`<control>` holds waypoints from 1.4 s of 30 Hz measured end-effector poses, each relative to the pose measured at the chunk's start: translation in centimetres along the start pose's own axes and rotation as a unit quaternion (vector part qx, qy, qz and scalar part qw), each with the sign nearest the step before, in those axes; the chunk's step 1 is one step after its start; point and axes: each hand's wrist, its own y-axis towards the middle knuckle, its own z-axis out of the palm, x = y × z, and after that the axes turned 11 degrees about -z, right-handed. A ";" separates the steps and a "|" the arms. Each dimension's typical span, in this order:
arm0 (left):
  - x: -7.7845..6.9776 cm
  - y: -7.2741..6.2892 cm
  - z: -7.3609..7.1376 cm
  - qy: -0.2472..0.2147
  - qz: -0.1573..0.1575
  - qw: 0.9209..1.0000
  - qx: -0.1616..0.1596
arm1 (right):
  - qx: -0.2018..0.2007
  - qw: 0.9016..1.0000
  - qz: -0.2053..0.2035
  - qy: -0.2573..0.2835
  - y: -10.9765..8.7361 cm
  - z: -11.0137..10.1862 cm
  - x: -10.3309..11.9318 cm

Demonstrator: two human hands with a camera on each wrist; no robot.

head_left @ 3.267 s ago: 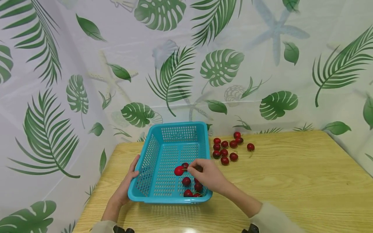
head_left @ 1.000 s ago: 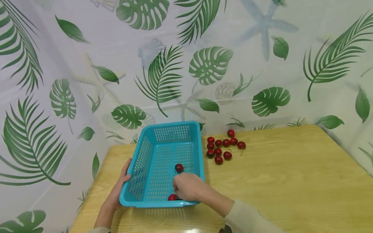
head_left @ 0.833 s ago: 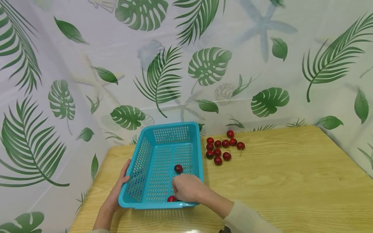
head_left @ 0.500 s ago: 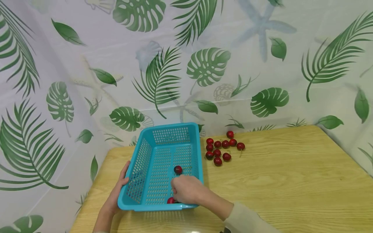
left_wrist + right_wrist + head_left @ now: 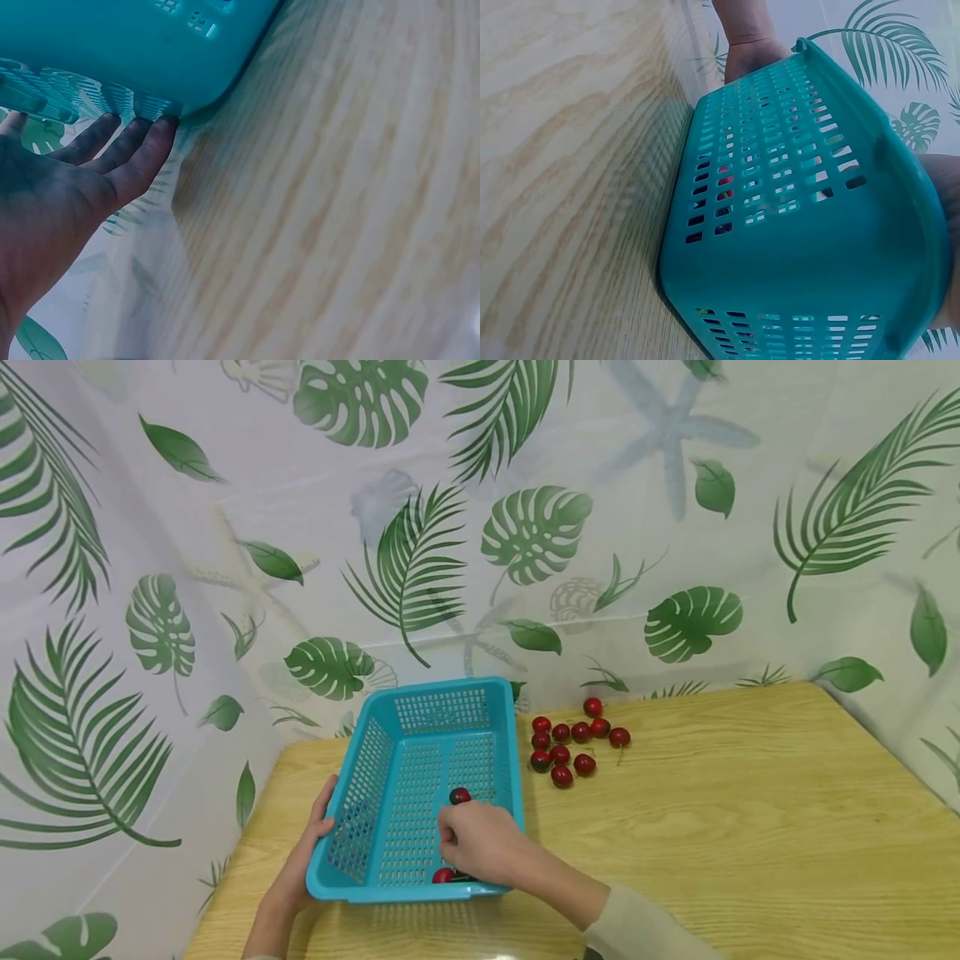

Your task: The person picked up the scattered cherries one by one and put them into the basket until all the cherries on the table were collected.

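Note:
A blue plastic basket [image 5: 416,892] with perforated walls stands on the table. My left hand [image 5: 298,852] rests against its left side; in the left wrist view the fingers [image 5: 139,161] are nearly straight and touch the outer wall. Inside the basket's near right part is my right hand [image 5: 480,839], its fingers curled downward. The hand's own back hides the fingertips and anything between them. A dark red cherry [image 5: 460,795] lies just beyond the knuckles, and a brighter cherry [image 5: 443,876] lies by the near wall. Through the holes in the right wrist view, red cherries [image 5: 725,180] show partly.
Several loose cherries [image 5: 560,755] lie grouped on the wooden table [image 5: 720,810], right of the basket. One cherry [image 5: 619,737] sits at the group's right edge, stem toward me. A leaf-patterned cloth [image 5: 525,443] hangs behind the table and along its left side.
My right hand, which pinched a cherry by its stem over the basket, has come down inside near the front wall. Lately it has lifted slightly. My left hand stays at the basket's side.

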 end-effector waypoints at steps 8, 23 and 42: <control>0.1 -0.1 0.1 -0.009 0.002 1.000 -0.003 | -0.103 0.991 -0.023 0.078 -0.2 -0.4 -0.4; -0.3 -0.2 0.2 -0.016 0.010 1.000 0.015 | -0.248 0.962 0.107 0.041 -1.5 -5.3 -6.9; -0.1 -0.2 -0.1 -0.012 0.002 1.000 0.014 | -0.142 0.966 0.215 0.021 -3.8 -4.3 -13.7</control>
